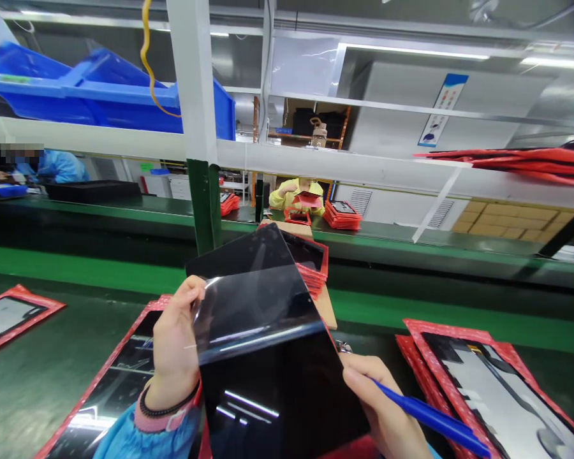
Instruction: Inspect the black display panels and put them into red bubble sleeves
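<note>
My left hand (173, 341) is closed in a pinch on the edge of a clear film (256, 303). The film is partly lifted and curls across a glossy black screen panel (287, 389), whose upper part shows through it. At the panel's right edge, my right hand (385, 408) grips it with the thumb on the front face; the other fingers are mostly hidden. A blue pen-like stick (433, 417) also sits in that hand, pointing to the lower right. Beneath my left wrist lies another dark panel (124, 382) in red bubble wrap.
Red-wrapped panels (497, 389) are stacked at right; another red-wrapped panel (14, 315) lies far left. Ahead, more stacked panels (310, 255) rest on a wooden board (332, 309) across the green-edged bench. A white post (191, 76) and blue bins (100, 95) stand above. A co-worker (291, 194) sits opposite.
</note>
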### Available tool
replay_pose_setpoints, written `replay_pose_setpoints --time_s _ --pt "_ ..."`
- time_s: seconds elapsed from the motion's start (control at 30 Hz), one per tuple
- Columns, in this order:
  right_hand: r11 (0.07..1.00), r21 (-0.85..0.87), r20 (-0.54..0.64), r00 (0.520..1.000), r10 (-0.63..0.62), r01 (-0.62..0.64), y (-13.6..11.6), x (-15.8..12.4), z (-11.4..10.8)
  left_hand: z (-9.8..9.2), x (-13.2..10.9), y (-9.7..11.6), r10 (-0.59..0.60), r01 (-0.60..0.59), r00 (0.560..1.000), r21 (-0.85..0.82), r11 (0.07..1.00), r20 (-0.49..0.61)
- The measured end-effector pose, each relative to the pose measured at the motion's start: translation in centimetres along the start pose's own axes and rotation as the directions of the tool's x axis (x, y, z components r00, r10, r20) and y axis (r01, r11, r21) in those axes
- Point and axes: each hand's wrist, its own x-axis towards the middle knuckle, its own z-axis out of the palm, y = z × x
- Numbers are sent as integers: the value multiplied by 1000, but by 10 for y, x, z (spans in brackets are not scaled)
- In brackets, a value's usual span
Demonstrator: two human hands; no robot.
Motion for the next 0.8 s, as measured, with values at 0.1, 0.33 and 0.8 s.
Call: replay_pose_setpoints --time_s 0.1,0.33,0.8 --pt "998 -60 -45 999 20 -22 -5 -5 6 5 -14 4 -103 102 992 19 995 75" --pt "987 -113 -46 992 -117 111 -23 -15 22 9 -36 7 52 -90 980 197 976 191" --pt "971 -213 270 962 -49 109 -29 -9 16 4 -49 2 186 -241 959 271 932 212"
